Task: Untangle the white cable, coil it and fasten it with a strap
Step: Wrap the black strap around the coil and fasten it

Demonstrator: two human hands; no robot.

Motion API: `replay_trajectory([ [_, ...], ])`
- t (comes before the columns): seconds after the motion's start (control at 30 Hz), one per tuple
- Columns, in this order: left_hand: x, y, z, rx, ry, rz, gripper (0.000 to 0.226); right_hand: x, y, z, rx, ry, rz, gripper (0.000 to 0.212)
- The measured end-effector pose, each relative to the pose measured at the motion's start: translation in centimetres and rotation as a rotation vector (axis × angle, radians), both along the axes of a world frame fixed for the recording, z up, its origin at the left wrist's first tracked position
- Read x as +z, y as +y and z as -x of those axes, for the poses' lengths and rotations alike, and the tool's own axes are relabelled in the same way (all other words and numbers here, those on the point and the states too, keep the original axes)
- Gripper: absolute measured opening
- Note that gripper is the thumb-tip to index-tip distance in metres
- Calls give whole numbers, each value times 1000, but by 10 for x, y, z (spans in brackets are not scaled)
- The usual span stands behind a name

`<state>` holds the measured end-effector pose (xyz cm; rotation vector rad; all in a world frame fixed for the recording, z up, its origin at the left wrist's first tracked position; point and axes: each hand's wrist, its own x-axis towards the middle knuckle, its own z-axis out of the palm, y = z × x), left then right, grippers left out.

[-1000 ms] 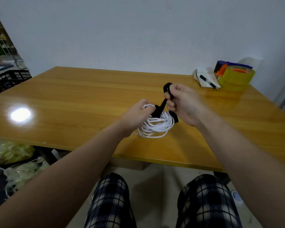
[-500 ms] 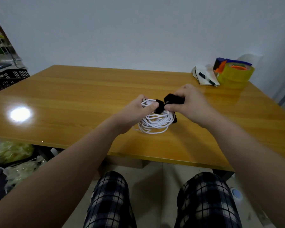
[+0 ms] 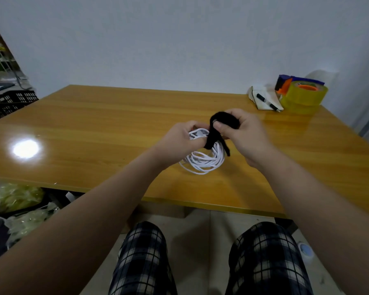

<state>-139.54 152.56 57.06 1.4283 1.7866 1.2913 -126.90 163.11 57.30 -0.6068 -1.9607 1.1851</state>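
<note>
White cable already coiled, loops hanging just above desk, directly below and between both hands. Left hand closed round upper left of coil, holding bundle. Right hand pinching black strap between thumb and fingers, just right of left hand. Strap arches over top of coil, long axis running down from right hand toward left; free tail dangles at coil's right side. Judgement: wrap in progress; right hand nearer to strap end, should pull it round and press shut.
</note>
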Motion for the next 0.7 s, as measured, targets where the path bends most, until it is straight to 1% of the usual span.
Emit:
replay_trajectory([
  [0.03,0,-1,0,-14,11,-1,22,-1,0,0,17,13,76,12],
  [0.13,1,-5,0,-38,-26,8,18,-3,2,-1,34,0,120,14],
  [0.17,0,-5,0,-40,-45,10,16,-3,2,-1,39,-10,143,13],
  [0.23,-3,-6,1,-11,-57,11,21,-1,1,0,52,-15,211,8],
  [0.3,-9,-4,3,28,-46,35,22,4,2,1,13,42,271,3],
  [0.37,-15,-3,5,45,-66,77,20,11,5,3,-41,139,367,13],
  [0.43,-18,-4,5,12,-102,115,16,17,8,6,-61,205,497,23],
  [0.57,-19,-5,2,-57,-128,174,20,24,16,11,-75,135,696,45],
  [0.63,-18,-6,3,-61,-150,171,19,23,22,10,-68,133,744,49],
  [0.7,-19,-6,5,-50,-168,152,17,21,25,9,-39,173,762,46],
])
